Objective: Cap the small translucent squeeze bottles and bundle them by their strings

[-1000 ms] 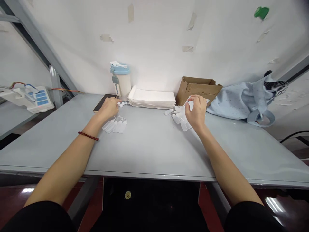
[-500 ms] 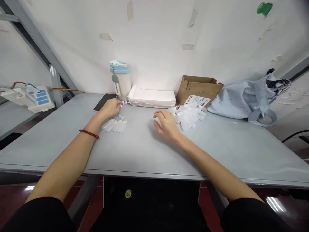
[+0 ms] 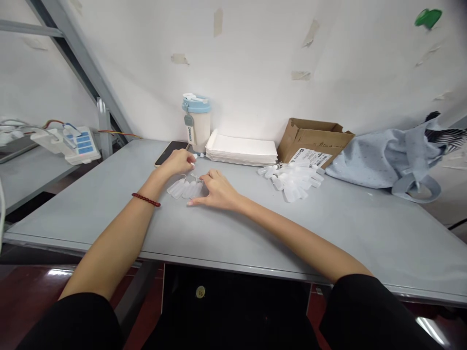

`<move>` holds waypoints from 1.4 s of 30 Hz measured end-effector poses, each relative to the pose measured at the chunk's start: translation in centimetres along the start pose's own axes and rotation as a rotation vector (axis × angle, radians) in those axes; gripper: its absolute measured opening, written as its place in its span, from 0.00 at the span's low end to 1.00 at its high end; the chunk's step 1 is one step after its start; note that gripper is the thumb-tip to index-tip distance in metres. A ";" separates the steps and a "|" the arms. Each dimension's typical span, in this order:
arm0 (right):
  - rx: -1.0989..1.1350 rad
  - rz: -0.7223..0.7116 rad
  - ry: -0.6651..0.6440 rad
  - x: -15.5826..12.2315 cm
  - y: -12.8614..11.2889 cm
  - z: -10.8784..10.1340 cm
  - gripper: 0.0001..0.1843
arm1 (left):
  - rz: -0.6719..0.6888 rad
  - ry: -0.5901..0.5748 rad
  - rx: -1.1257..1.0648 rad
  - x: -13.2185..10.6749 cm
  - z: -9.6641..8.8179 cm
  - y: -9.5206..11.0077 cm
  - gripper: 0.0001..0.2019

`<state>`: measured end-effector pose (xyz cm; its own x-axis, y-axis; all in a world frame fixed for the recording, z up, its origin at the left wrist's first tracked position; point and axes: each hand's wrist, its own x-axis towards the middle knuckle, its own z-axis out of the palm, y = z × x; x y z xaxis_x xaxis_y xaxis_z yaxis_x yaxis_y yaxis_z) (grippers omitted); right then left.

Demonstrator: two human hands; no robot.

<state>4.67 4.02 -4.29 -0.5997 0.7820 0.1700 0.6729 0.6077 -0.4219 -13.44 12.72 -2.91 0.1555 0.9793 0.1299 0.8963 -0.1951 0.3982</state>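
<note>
On the table [image 3: 255,238], the right hand [image 3: 221,192] has thumb and fingers spread apart at the right edge of a small group of translucent tags [image 3: 178,188]. Slightly farther left, the left hand [image 3: 178,163] curls its fingers at small white pieces [image 3: 195,156]; I cannot tell whether it grips any. A larger tag pile [image 3: 295,181] lies right, before a cardboard box [image 3: 301,137].

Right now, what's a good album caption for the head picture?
Right hand at the translucent looped tags, left hand by small white pieces.
</note>
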 end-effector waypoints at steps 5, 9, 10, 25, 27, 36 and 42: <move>0.014 0.038 -0.024 0.2 0.1 0.7 0.31 | -0.016 0.027 -0.027 -0.2 -0.1 0.1 0.06; 0.107 0.074 0.016 -0.6 0.5 0.4 0.29 | -0.011 0.053 -0.045 -0.2 -0.1 0.3 0.05; 0.149 0.083 0.034 -1.0 0.7 0.1 0.29 | -0.006 0.068 -0.064 -0.4 -0.3 0.5 0.05; 0.676 0.169 0.260 -9.3 5.2 -3.1 0.30 | 0.217 -0.309 -0.963 -6.5 2.2 11.1 0.14; 0.642 0.182 0.300 -9.3 4.7 -3.3 0.30 | 0.199 -0.213 -1.007 -6.9 2.8 11.5 0.15; 0.610 0.174 0.326 -9.6 3.5 -4.1 0.24 | 0.134 -0.152 -1.121 -7.1 2.9 11.8 0.13; 0.473 0.151 0.342 -9.6 3.8 -3.9 0.15 | 0.145 -0.204 -1.098 -7.1 3.2 11.5 0.13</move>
<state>14.67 -0.68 -4.02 -0.2867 0.9027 0.3209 0.4273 0.4203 -0.8005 -2.93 3.71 -2.12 0.3839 0.9144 0.1287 0.0291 -0.1512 0.9881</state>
